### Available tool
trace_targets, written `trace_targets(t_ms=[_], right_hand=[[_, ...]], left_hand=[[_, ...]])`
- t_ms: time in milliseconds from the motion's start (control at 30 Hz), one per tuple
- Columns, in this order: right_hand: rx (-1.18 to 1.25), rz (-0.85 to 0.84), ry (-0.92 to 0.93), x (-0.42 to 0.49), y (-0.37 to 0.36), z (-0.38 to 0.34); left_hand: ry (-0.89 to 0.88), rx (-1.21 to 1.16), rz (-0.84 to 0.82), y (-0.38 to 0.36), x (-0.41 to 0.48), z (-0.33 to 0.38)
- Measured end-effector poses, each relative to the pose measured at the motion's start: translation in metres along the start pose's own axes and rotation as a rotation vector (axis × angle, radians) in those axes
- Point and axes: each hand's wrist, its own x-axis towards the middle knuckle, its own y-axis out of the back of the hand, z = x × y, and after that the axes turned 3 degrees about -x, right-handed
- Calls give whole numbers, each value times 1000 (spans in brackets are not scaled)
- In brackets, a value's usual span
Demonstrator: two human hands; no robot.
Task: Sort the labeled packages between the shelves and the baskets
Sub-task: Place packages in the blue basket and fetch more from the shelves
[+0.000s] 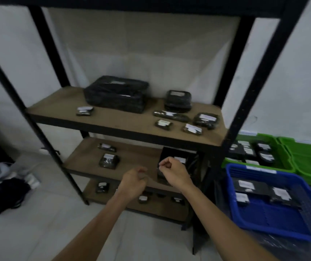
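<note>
A black metal rack with brown boards stands before me. Its upper board [60, 108] carries a large black wrapped package [116, 94], a smaller stack [178, 100] and several small labeled packets [163, 124]. The middle board [135, 157] bears small packets [109, 161] and a tall black package [188, 162] at its right end. More packets [102, 187] lie on the bottom board. My left hand [134, 182] is curled shut in front of the middle board, holding nothing I can see. My right hand [171, 171] is also a loose fist, just in front of the tall black package.
A blue basket [231, 172] with labeled black packages sits on the floor at the right. Behind it stand two green baskets [286, 161], the left one full of packages. Dark and grey clothing [2, 187] lies on the tiled floor at the left.
</note>
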Motion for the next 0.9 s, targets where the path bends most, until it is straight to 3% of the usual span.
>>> trace_targets(t_ms=[433, 900], right_hand=[[-37, 24, 207, 65, -105, -181], [-71, -32, 132, 206, -176, -251]], left_hand=[[-109, -59, 251, 218, 43, -55], [-74, 40, 293, 310, 172, -79]])
